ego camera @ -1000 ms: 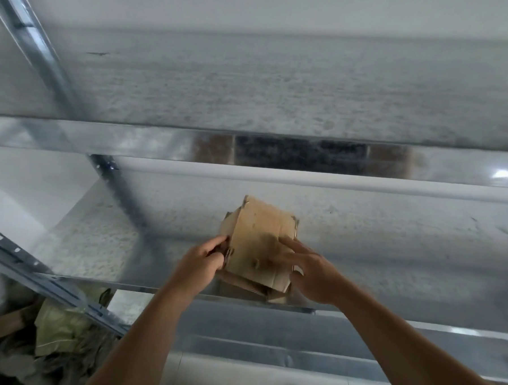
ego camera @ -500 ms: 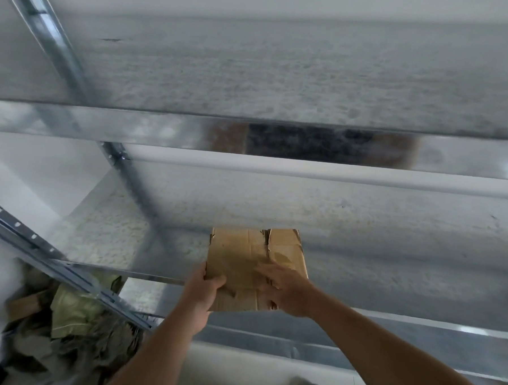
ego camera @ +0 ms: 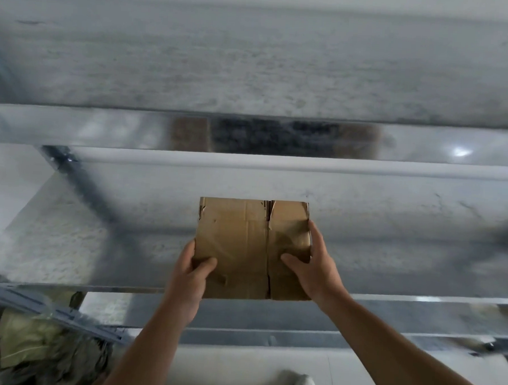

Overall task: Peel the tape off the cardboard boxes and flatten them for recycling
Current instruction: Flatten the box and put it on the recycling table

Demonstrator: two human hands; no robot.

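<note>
The left hand [ego camera: 191, 274] pinches the near left corner of the flattened cardboard box [ego camera: 244, 244], thumb on top; the right hand [ego camera: 312, 267] clasps its right edge. The box lies flat at the front of the metal shelf [ego camera: 406, 244]. Flattening looks done for this one; whether tape remains I cannot tell.

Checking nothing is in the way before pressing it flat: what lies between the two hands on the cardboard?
In the head view, only the cardboard lies between the left hand and the right hand: its brown face, crossed by a split seam.
</note>
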